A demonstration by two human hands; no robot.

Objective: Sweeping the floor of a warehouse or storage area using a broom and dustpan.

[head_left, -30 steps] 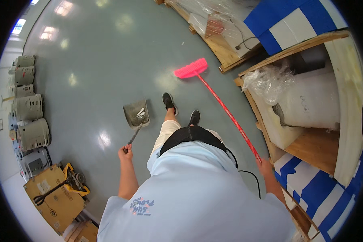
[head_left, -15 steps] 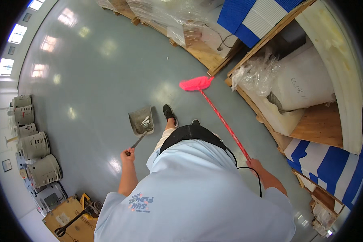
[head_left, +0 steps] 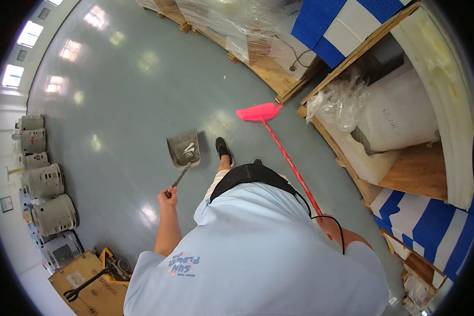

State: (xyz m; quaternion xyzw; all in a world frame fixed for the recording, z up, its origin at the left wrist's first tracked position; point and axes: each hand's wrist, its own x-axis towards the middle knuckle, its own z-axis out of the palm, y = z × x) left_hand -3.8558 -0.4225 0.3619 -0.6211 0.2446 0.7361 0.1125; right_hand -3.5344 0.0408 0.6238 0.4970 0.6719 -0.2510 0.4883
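Note:
My left hand (head_left: 168,195) is closed round the dark handle of a grey dustpan (head_left: 175,146), which has some white scraps in it and is at floor level left of my feet. My right hand (head_left: 326,225) grips the red pole of a pink broom (head_left: 257,111) low by my right side, partly behind a black cable. The broom head rests on the floor ahead and to the right, beside the corner of a wooden pallet. My left shoe (head_left: 222,149) stands between the dustpan and the broom.
Along the right are pallets with wrapped goods (head_left: 226,26), an open wooden crate (head_left: 413,171) with white packing, and blue-and-white panels (head_left: 426,229). By the left wall stand several grey machines (head_left: 47,181), a pallet jack (head_left: 92,279) and a large carton (head_left: 73,268).
The broom head has moved slightly down and right on the floor, and my right hand sits lower. Both hands keep their holds. My view has turned, shifting the surroundings.

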